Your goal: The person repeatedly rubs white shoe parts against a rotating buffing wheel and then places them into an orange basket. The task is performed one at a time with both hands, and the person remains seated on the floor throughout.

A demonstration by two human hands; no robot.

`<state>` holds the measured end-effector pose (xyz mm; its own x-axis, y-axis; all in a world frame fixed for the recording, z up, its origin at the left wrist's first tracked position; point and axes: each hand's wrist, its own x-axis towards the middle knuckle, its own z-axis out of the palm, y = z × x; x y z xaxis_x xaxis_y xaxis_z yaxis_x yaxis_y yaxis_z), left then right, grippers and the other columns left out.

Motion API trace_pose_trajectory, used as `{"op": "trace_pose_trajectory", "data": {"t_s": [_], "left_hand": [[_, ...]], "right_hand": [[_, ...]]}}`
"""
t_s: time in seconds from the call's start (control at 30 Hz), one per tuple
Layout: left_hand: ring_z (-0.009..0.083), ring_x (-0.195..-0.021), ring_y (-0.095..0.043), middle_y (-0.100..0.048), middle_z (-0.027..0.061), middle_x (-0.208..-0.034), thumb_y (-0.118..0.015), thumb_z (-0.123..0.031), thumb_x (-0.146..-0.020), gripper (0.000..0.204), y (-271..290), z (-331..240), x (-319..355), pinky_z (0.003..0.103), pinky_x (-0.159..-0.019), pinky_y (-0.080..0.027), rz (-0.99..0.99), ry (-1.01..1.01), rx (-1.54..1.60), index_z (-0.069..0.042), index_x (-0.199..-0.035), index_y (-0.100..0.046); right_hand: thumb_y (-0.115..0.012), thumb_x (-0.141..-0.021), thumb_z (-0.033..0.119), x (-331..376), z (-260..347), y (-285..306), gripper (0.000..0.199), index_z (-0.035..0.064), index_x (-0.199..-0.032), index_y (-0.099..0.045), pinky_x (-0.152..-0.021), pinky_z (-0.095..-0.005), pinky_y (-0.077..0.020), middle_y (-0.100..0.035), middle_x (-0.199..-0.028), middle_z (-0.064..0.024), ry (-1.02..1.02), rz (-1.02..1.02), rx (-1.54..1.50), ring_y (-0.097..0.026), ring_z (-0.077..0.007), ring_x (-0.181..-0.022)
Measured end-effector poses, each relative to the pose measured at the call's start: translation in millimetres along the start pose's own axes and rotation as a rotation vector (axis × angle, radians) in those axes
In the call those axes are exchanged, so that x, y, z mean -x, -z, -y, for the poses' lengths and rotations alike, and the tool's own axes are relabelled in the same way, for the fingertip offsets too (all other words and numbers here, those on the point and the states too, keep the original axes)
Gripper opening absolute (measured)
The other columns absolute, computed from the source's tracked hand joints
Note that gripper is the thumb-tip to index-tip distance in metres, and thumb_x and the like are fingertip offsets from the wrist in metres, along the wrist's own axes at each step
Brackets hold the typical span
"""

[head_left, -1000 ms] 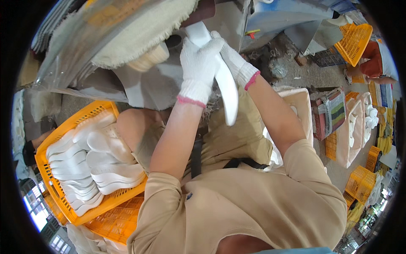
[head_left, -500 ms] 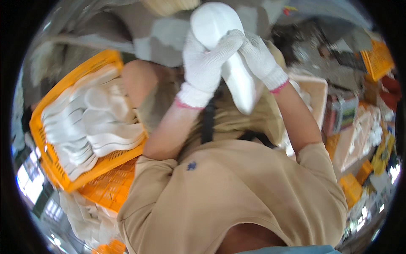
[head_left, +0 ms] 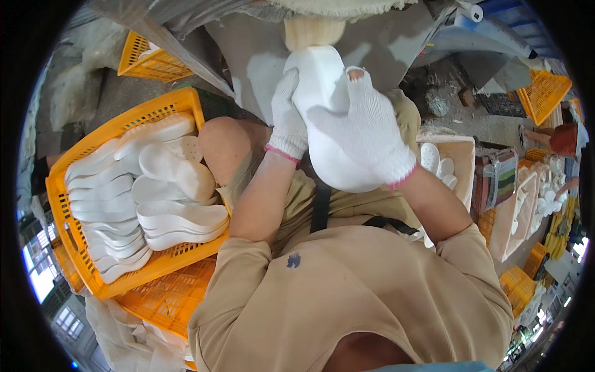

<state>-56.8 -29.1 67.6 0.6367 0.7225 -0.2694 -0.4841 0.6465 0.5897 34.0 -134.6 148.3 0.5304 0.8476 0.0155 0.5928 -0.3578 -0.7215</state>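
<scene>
White shoe sole [head_left: 322,118] held up vs buffing wheel [head_left: 313,28], toe touching it. L hand [head_left: 287,118] & R hand [head_left: 365,133], gloved, fingers wrapped tight round sole. Best: steady grip, light even pressure. Yellow crate [head_left: 124,204] of soles left of it.

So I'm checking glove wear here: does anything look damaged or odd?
Yes: the right hand glove has a hole at one fingertip, with bare finger showing. Both hands grip the white shoe sole; the left hand glove looks intact.
</scene>
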Motion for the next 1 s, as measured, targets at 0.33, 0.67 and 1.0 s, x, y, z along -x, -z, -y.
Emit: {"op": "trace_pose_trajectory", "data": {"t_s": [0.33, 0.67, 1.0], "left_hand": [[0.0309, -0.127, -0.061, -0.06, 0.0169, -0.144, -0.043, -0.057, -0.109, 0.068, 0.9, 24.8, -9.0, 0.044, -0.108, -0.052, -0.063, 0.061, 0.041, -0.002, -0.148, -0.05], [0.0371, -0.099, -0.07, -0.074, 0.021, -0.107, -0.075, -0.044, -0.09, 0.046, 52.7, -60.5, 59.7, 0.042, -0.091, -0.056, 0.226, -0.365, -1.186, -0.005, -0.115, -0.07], [0.0388, -0.104, -0.069, -0.069, 0.0252, -0.112, -0.079, -0.028, -0.084, 0.054, 261.6, -192.4, 105.9, 0.046, -0.095, -0.054, -1.279, -0.386, -1.5, 0.005, -0.121, -0.059]], "right_hand": [[-0.09, -0.074, 0.048, 59.0, -27.0, 52.9, 0.066, -0.0032, -0.109, -0.069, -0.085, -0.0369, -0.0568, -0.075, -0.098, -0.0167, -0.418, 0.249, -0.257, -0.073, -0.0256, -0.09], [-0.073, -0.09, 0.021, 62.4, -90.5, 86.5, 0.055, -0.0066, -0.136, -0.062, -0.098, -0.0332, -0.0525, -0.073, -0.122, -0.0156, -0.291, 0.192, 0.103, -0.069, -0.0214, -0.112], [-0.07, -0.097, 0.029, 190.7, -222.6, 146.1, 0.056, -0.0099, -0.135, -0.059, -0.1, -0.0388, -0.0521, -0.069, -0.13, -0.0253, -0.465, 0.128, 0.418, -0.068, -0.0273, -0.12]]}}
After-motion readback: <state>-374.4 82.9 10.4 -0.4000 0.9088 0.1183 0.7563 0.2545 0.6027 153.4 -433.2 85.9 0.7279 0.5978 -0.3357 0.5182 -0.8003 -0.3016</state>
